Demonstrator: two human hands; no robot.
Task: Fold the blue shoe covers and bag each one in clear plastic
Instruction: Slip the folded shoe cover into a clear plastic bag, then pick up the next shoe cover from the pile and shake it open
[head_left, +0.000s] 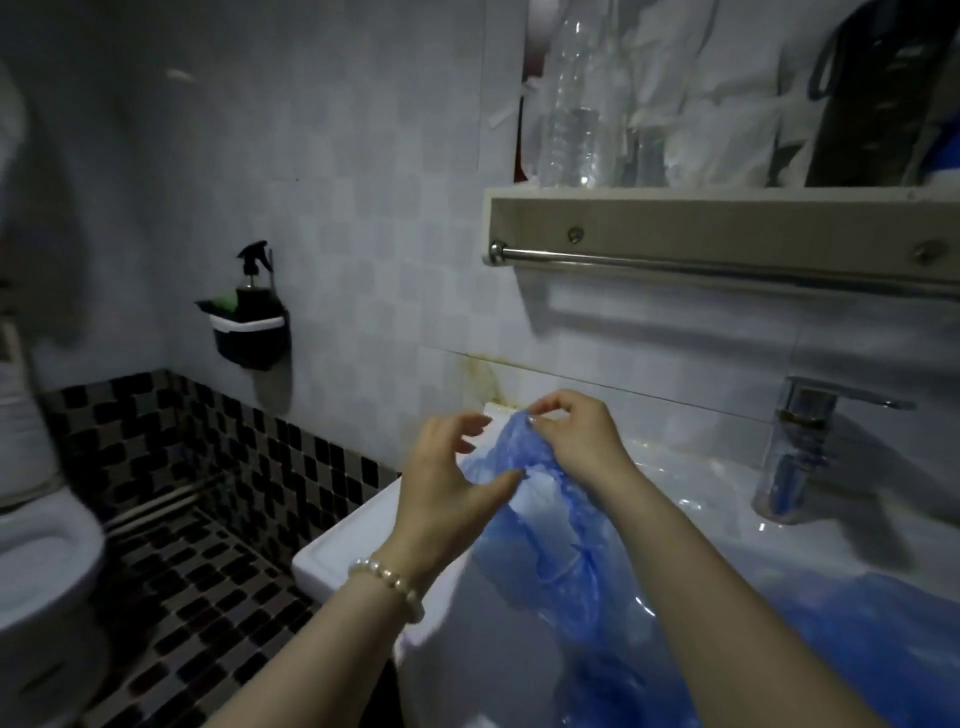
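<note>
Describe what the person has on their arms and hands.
Both forearms are bare, with no sleeves showing and no gloves. The left hand has a bracelet of pale round beads at the wrist. The right hand and its wrist wear nothing visible.

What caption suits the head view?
Two bare hands, right hand pinching, left hand steadying, hold a crinkled blue plastic shoe cover.

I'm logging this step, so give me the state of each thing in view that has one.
Shoe cover: unfolded, held up over the sink.
Right hand: pinches the cover's top edge.
Left hand: fingers curled, thumb at the cover; grip unclear.
Faucet: no water running.
Toilet: lid up.
</note>
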